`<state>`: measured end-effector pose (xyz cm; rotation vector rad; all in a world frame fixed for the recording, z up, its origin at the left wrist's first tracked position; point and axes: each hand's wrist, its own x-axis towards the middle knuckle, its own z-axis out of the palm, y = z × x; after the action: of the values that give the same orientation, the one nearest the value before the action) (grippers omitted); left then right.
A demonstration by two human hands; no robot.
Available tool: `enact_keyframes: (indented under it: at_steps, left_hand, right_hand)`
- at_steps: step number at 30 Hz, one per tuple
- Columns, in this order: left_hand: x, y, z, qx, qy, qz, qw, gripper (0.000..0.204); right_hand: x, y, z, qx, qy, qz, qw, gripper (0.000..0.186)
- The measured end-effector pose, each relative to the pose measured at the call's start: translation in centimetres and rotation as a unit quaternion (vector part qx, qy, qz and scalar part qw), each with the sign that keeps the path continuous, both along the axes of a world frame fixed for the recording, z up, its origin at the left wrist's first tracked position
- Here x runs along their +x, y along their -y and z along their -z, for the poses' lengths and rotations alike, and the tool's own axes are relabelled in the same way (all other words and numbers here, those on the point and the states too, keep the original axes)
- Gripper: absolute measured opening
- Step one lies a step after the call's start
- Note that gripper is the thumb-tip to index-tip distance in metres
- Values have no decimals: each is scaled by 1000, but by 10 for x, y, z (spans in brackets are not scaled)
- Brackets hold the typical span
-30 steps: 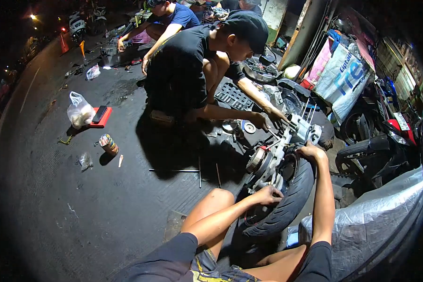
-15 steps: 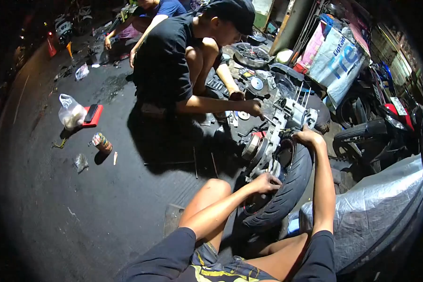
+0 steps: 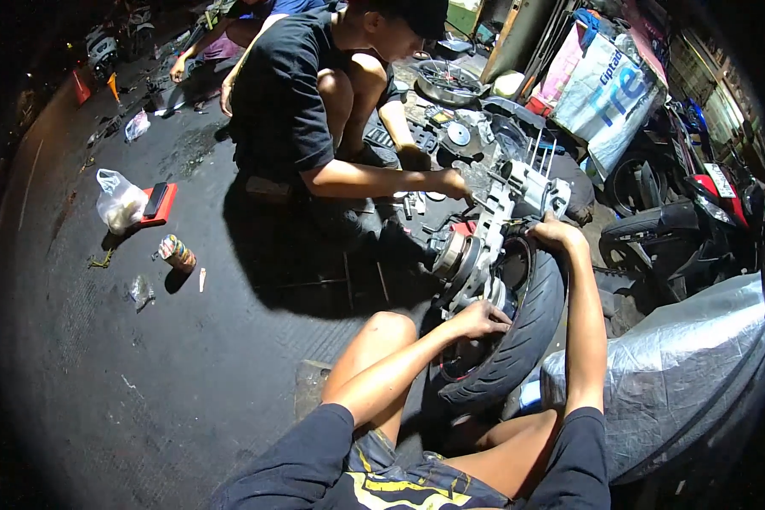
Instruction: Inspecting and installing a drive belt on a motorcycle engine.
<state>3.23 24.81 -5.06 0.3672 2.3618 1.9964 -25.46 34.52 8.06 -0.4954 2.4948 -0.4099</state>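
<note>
A motorcycle wheel with a black tyre (image 3: 537, 327) stands tilted in front of me. A grey metal engine (image 3: 490, 223) rests against its far side. My left hand (image 3: 480, 320) is closed at the near inner edge of the tyre, beside the engine's lower end; its fingertips are partly hidden. At the top of the wheel, my right hand (image 3: 559, 234) is closed around the engine's end by the cylinder, close to the tyre. Opposite me, a squatting co-worker's hand (image 3: 455, 184) holds a thin tool against the engine casing.
Tools and parts lie around a metal basin (image 3: 449, 83) beyond the co-worker. A silver tarpaulin (image 3: 654, 374) and a red-black motorcycle (image 3: 697, 217) stand right. On the left floor are a striped can (image 3: 177, 253), a plastic bag (image 3: 119, 202) and a phone (image 3: 155, 201) on a red box.
My view has shifted, so the co-worker, engine and floor items appear slightly higher and further left. Both my hands stay at the wheel and engine. The co-worker's hand remains at the casing.
</note>
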Motion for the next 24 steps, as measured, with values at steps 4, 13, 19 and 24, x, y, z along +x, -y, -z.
enact_keyframes:
  at_steps: [4, 13, 19, 24]
  left_hand:
    - [1, -1, -5, 3, -11, -12, 1000, 34]
    - [20, 0, -43, 54, -89, -373, 922, 20]
    - [12, 9, -35, -180, -50, -553, 812, 92]
    - [3, -7, -16, -185, 27, -493, 850, 123]
  right_hand:
    - [1, 2, -3, 85, -68, -44, 993, 101]
    - [47, 23, -21, 139, -57, -44, 988, 72]
    - [46, 19, -37, 67, -54, -21, 996, 96]
    - [8, 10, -6, 65, -70, -63, 994, 97]
